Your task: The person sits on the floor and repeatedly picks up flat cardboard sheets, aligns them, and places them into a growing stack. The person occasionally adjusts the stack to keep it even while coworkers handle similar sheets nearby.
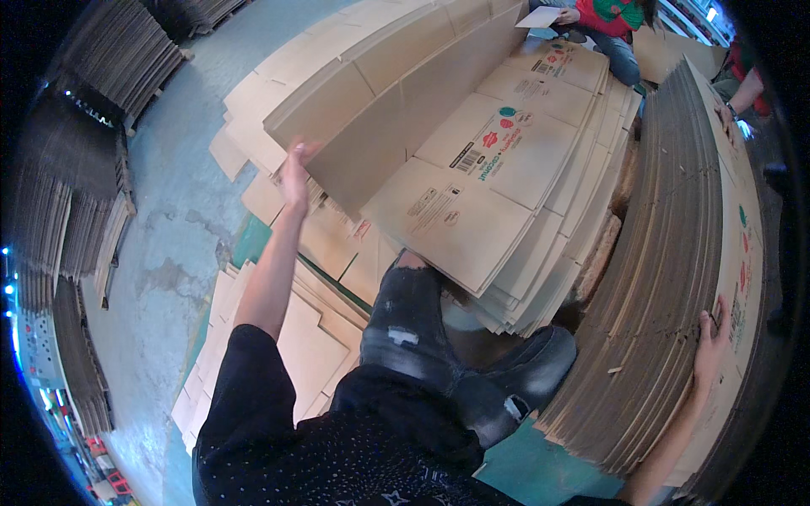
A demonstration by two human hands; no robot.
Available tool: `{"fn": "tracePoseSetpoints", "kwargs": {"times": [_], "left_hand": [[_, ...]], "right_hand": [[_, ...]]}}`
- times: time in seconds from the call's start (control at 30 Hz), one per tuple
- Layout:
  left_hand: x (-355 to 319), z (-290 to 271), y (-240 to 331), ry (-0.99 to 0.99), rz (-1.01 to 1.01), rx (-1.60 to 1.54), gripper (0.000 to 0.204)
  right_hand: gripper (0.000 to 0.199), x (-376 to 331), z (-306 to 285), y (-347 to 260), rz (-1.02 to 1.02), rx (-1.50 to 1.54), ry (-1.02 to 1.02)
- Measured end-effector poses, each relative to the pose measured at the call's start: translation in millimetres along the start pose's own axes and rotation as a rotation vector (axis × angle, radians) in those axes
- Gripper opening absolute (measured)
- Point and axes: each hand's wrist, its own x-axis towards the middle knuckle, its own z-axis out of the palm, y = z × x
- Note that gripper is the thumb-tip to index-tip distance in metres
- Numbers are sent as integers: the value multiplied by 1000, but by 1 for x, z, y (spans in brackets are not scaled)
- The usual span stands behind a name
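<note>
My left hand [294, 179] is raised beside the near left edge of a tilted cardboard sheet [371, 135]. Its fingers are smeared by motion, so I cannot tell whether they grip the sheet. Below that sheet lies a pile of flat printed cartons [472, 223] with red, green and black markings. Over on the right, my right hand [713, 341] rests with fingers apart on the outer printed face of a long row of flat cartons [641, 253] standing on edge. That hand holds nothing.
Flat cardboard [287, 337] lies left of my legs, and more [253, 93] lies beyond the tilted sheet. Tall dark stacks [118, 51] line the far left. One person [612, 34] holds a white sheet at the top; another person's hand [727, 116] touches the carton row.
</note>
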Motion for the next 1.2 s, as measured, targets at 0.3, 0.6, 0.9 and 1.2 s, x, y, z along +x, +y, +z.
{"fn": "tracePoseSetpoints", "kwargs": {"times": [0.3, 0.6, 0.9, 1.2], "left_hand": [[-95, 70, -1, -911, 58, 264, 37], [18, 35, -46, -597, -57, 418, 61], [-164, 230, -124, -1038, -73, 990, 92], [11, 131, -20, -313, 117, 1243, 63]], "right_hand": [[49, 2, 3, 9, -16, 93, 8], [50, 5, 7, 13, 0, 76, 39], [51, 0, 2, 4, 42, 95, 12], [51, 3, 11, 21, -14, 70, 52]]}}
